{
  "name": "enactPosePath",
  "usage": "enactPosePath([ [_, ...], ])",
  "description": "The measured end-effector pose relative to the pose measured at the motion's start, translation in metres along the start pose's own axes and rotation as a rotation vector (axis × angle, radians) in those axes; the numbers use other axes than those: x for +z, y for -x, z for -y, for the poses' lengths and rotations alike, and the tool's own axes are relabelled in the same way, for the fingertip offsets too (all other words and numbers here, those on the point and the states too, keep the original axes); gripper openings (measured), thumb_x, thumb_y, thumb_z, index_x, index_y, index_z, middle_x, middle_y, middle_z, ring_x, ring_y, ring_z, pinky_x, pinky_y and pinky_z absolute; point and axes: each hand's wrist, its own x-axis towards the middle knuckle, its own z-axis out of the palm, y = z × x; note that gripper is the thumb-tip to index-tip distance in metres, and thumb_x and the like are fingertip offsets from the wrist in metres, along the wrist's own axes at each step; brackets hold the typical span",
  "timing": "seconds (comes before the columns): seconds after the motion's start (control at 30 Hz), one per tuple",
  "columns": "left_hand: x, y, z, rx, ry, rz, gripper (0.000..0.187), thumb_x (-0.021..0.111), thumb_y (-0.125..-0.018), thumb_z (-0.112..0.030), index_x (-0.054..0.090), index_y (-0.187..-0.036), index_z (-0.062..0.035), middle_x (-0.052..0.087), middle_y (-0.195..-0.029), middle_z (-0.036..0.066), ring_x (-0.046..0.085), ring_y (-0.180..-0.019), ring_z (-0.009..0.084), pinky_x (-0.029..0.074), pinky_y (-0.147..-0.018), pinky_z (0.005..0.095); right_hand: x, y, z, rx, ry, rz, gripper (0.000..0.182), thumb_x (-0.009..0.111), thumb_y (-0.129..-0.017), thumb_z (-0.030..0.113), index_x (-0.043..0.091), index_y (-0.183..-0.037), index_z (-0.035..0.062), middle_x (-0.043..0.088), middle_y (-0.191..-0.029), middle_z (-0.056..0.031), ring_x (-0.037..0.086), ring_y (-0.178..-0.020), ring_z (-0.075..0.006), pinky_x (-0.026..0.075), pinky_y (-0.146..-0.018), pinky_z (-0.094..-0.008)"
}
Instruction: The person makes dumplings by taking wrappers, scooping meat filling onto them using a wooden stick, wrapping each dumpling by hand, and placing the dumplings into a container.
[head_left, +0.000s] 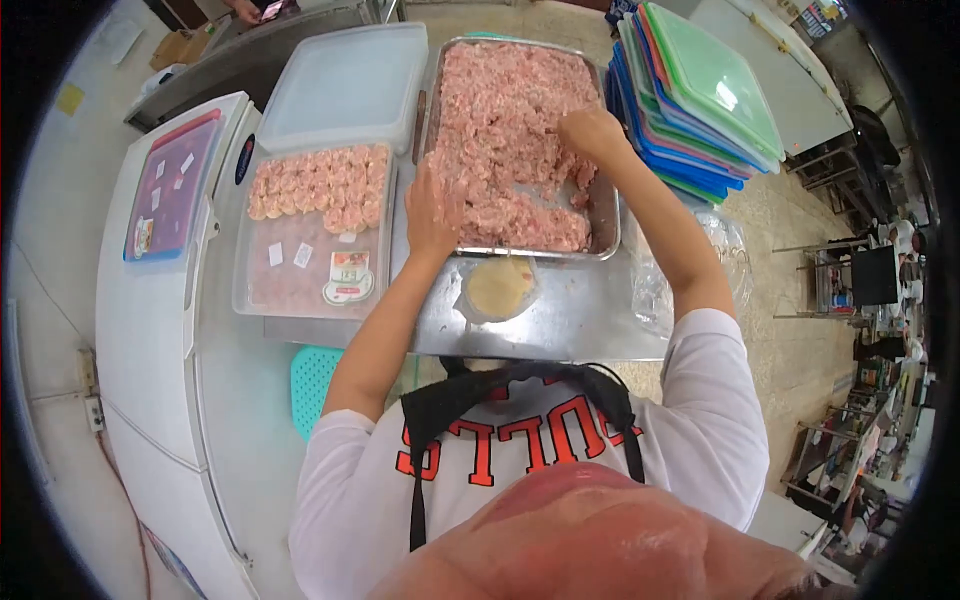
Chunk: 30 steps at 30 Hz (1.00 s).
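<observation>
A deep metal tray holds a large mass of pink minced meat, thinner toward its lower right. My right hand is closed over the meat near the tray's right side; whatever its fingers grip is hidden. At the tray's lower left rim is my left hand, back upward, fingers stretched out beside the meat. Below the tray, a stack of round pale dough wrappers lies on the metal table. To the left, rows of filled dumplings sit on a lidded plastic box with labels.
A translucent box stands behind the dumplings. Coloured lids are piled at right, above clear plastic bags. A white freezer flanks the left side. Another person's hand shows at the top left.
</observation>
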Motion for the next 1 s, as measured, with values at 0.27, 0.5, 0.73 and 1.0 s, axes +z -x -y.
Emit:
enactPosePath([
  [0.27,0.009,0.003,0.008,-0.041,-0.009,0.032,0.058,0.048,-0.094,-0.037,0.038,-0.137,0.0007,0.044,-0.134,0.025,0.041,-0.121,0.0411,0.03,-0.102,0.0486,-0.016,0.081,0.064,-0.147,-0.152,0.109,0.018,0.057,-0.079,0.018,0.07,-0.077,0.005,0.069,-0.076,-0.0151,0.069,-0.071,-0.0294,0.055,-0.06,-0.0411],
  [0.5,-0.006,-0.006,-0.012,0.021,-0.019,0.025,0.052,0.042,-0.096,-0.026,0.035,-0.139,0.0035,0.044,-0.136,0.025,0.043,-0.123,0.0417,0.033,-0.104,0.0453,-0.086,0.066,0.034,-0.129,-0.097,0.046,0.017,0.056,-0.079,0.019,0.071,-0.079,0.0095,0.07,-0.08,-0.0115,0.069,-0.076,-0.0291,0.055,-0.061,-0.0428],
  [0.73,0.0,0.0,-0.001,0.073,0.0,-0.043,0.052,0.044,-0.094,-0.019,0.034,-0.138,0.0056,0.044,-0.136,0.025,0.043,-0.123,0.0426,0.033,-0.104,0.0447,-0.033,-0.03,-0.018,0.054,0.005,-0.172,0.019,0.056,-0.078,0.019,0.071,-0.075,0.009,0.07,-0.08,-0.0132,0.069,-0.075,-0.0308,0.054,-0.062,-0.044],
  [1.0,0.001,0.0,0.003,0.017,0.084,-0.03,0.054,0.047,-0.096,-0.03,0.037,-0.136,0.0055,0.043,-0.135,0.028,0.042,-0.121,0.0437,0.031,-0.102,0.0484,-0.016,0.0,0.092,-0.185,-0.226,0.017,0.022,0.056,-0.078,0.021,0.072,-0.077,0.0065,0.069,-0.077,-0.0162,0.069,-0.072,-0.0315,0.055,-0.063,-0.0432],
])
